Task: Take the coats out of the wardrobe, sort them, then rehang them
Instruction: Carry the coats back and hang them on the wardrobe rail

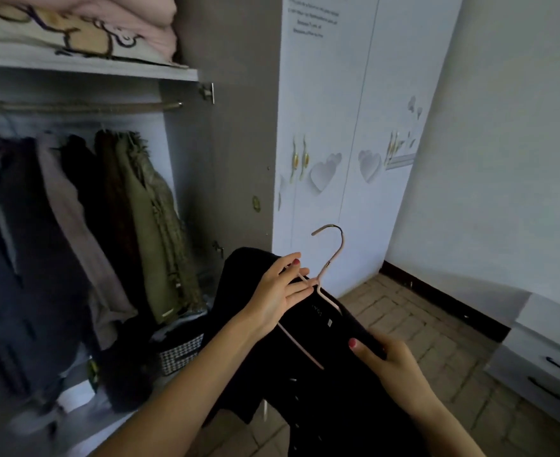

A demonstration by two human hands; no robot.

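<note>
A black coat [331,384] hangs on a pink hanger [333,255] in front of the open wardrobe [186,159]. My left hand [280,293] holds the hanger's neck and the coat's left shoulder. My right hand [386,362] grips the coat's right shoulder with the thumb on top. Inside the wardrobe, several coats hang on the rail [74,107]: a green fur-trimmed one [150,225], a brown one [113,206], a pale one [71,225] and dark ones [18,275] at the left.
Folded bedding [74,24] lies on the wardrobe's top shelf. A houndstooth box [179,354] and loose clothes sit on the wardrobe floor. The shut white doors [338,127] stand at the right, with a white drawer unit [542,357] against the wall beyond.
</note>
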